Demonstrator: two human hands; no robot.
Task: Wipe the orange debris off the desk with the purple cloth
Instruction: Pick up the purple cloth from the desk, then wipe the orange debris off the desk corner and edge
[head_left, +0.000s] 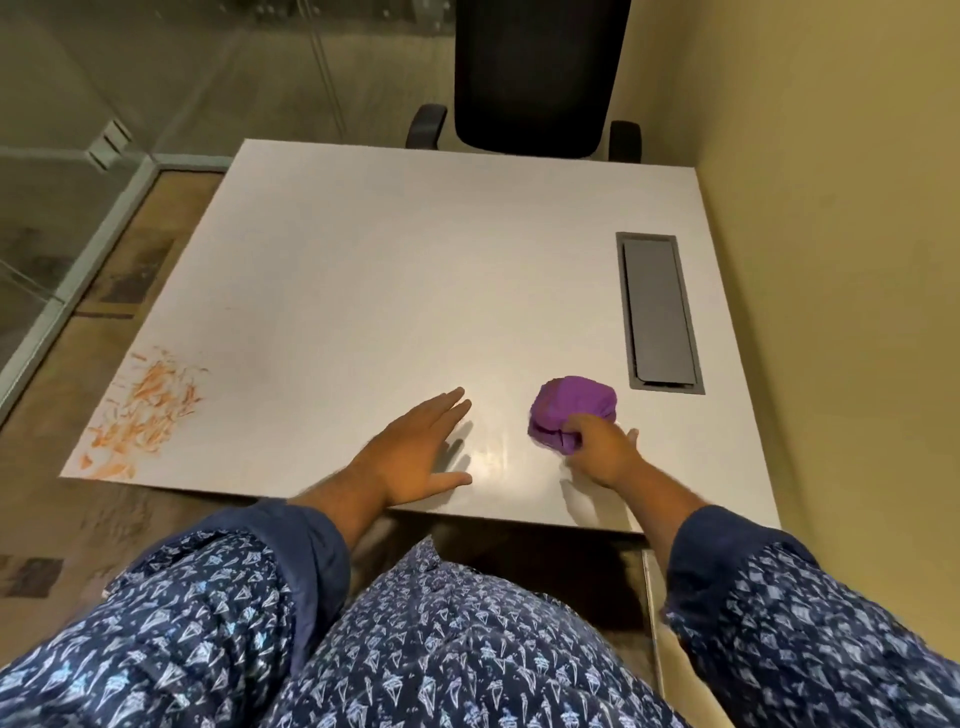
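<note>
Orange debris (145, 410), thin shavings and flakes, lies scattered over the near left corner of the white desk (389, 270). A bunched purple cloth (569, 405) rests on the desk near the front, right of centre. My right hand (602, 449) has its fingers closed on the cloth's near edge. My left hand (415, 457) lies flat on the desk with fingers spread, holding nothing, to the left of the cloth and well right of the debris.
A grey cable hatch (657, 312) is set into the desk's right side, just beyond the cloth. A black office chair (535, 73) stands at the far edge. A yellow wall (831, 208) runs along the right; glass partition and carpet lie left.
</note>
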